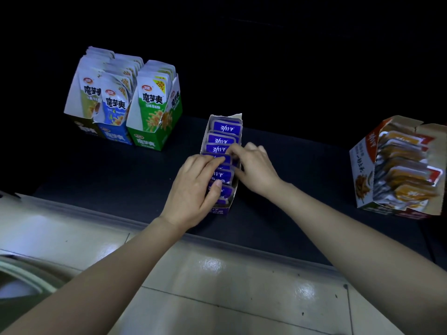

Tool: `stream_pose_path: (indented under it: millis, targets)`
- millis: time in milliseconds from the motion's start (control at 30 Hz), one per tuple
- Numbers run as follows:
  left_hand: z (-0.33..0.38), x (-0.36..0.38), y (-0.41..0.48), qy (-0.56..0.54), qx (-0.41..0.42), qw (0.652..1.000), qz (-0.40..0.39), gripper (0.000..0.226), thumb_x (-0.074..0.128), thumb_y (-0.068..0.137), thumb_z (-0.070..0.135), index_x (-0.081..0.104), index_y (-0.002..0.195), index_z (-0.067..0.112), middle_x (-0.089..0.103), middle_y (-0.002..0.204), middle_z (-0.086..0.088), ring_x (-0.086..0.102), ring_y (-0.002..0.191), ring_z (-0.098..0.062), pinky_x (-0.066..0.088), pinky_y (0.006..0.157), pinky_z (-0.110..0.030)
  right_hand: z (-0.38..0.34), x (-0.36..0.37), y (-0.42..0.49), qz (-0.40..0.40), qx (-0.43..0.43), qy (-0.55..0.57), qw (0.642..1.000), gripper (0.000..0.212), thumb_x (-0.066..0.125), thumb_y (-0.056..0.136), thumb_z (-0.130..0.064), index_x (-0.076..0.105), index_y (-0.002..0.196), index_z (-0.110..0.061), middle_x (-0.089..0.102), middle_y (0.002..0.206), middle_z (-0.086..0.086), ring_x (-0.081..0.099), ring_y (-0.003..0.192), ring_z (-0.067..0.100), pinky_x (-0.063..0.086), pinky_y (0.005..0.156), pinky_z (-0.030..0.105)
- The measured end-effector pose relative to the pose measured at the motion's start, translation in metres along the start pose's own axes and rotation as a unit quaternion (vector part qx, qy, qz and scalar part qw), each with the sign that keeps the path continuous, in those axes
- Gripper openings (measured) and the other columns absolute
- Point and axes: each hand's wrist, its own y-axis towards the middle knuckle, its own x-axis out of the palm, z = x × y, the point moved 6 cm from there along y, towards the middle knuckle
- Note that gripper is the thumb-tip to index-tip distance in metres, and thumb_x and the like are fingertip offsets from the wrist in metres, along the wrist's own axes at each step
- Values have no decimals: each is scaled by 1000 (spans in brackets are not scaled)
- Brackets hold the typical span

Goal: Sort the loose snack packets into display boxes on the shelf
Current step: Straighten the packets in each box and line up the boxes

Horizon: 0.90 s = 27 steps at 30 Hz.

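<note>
The dark shelf (302,170) carries everything, and the purple box (236,116) stands near its front edge between the other boxes, open-topped and nearly full of a row of purple packets; both hands are on it, so the step in hand looks like seating one more packet in the row; the left hand (193,187) lies over the box with its fingers fairly straight across the top of the purple packet (219,157) and its thumb resting on the packets lower down, pressing rather than gripping; the right hand (256,168) has its fingertips curled at the packet's right corner and seems to pinch it; to do this well, I would hold the front packets back with the left thumb to keep a gap, slide the packet down upright with its printed face forward like its neighbours, and keep the thin cardboard walls from bulging or the light box from sliding on the shelf. As for writing, the orange box (362,165) at the right shows characters too tilted to read; the green box (154,141), the blue box (113,136) and the dark box (84,129) at the left, and the packets standing in them, read 魔芋爽; a yellow corner on some says 20%; their small red oval logo is too small to read; the purple packets read 劲仔.
</note>
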Motion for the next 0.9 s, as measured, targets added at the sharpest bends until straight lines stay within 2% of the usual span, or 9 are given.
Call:
stream_pose_path:
  millis: [100, 200, 267, 367, 500, 633, 700, 800, 900]
  targets:
    - [0, -2, -1, 2, -1, 1000, -3, 49, 38, 98, 32, 54, 133, 1, 55, 124, -11, 47, 115, -26, 43, 98, -42, 3, -6, 0, 1, 13, 25, 1000, 28, 65, 91, -25, 62, 118, -20, 63, 103, -1, 52, 99, 15, 32, 97, 31]
    - [0, -1, 0, 8, -4, 1000, -6, 49, 38, 98, 32, 53, 135, 3, 54, 125, -10, 47, 115, -26, 42, 98, -41, -5, -34, 1, 119, -10, 83, 989, 24, 69, 89, -24, 69, 111, -15, 63, 101, -1, 53, 94, 13, 34, 87, 28]
    - [-2, -1, 1, 11, -10, 1000, -2, 49, 38, 98, 33, 52, 136, 4, 53, 126, -11, 46, 115, -25, 41, 98, -40, -12, -41, 3, 142, -43, 94, 984, 24, 70, 88, -21, 71, 109, -11, 69, 104, 2, 57, 97, 15, 39, 87, 31]
    - [-3, -2, 1, 32, -9, 999, -1, 49, 37, 98, 34, 54, 134, 5, 53, 123, -12, 46, 113, -25, 41, 97, -41, -12, -29, -2, 98, -71, 98, 988, 27, 70, 87, -15, 71, 114, -12, 71, 107, 4, 61, 100, 19, 50, 87, 38]
    - [4, -4, 0, 54, 22, 998, 6, 46, 39, 96, 32, 59, 127, 5, 55, 119, -13, 47, 112, -28, 38, 99, -47, -7, -22, -15, 106, -120, 77, 984, 27, 70, 86, -10, 71, 113, -13, 71, 100, 2, 62, 93, 20, 51, 83, 42]
    - [2, -3, -2, 72, 36, 997, 20, 44, 41, 95, 30, 59, 127, 7, 37, 145, -14, 29, 139, -33, 23, 116, -54, -7, -23, -18, 93, -119, 93, 984, 30, 69, 85, -5, 70, 115, -12, 71, 104, 4, 63, 98, 22, 53, 86, 44]
    - [0, -1, 0, 18, 34, 999, -12, 47, 41, 95, 29, 53, 134, 6, 34, 152, -12, 30, 142, -30, 29, 113, -54, -10, -19, -17, 57, -104, 122, 985, 32, 65, 88, -3, 68, 118, -12, 69, 111, 3, 62, 105, 20, 51, 92, 44]
    - [-2, -1, 2, 1, 13, 999, -35, 51, 39, 96, 33, 46, 141, 10, 49, 137, -11, 47, 127, -27, 36, 108, -51, -6, -16, -15, -29, -48, 212, 976, 35, 57, 93, -2, 60, 125, -16, 67, 117, 2, 60, 112, 11, 52, 96, 34]
    - [-2, -2, 4, 21, 2, 999, -44, 54, 38, 96, 36, 44, 144, 12, 51, 125, -9, 48, 115, -24, 39, 102, -42, 0, -19, -15, -60, -2, 299, 952, 32, 49, 96, 0, 55, 125, -13, 69, 108, 2, 63, 105, 3, 53, 87, 20]
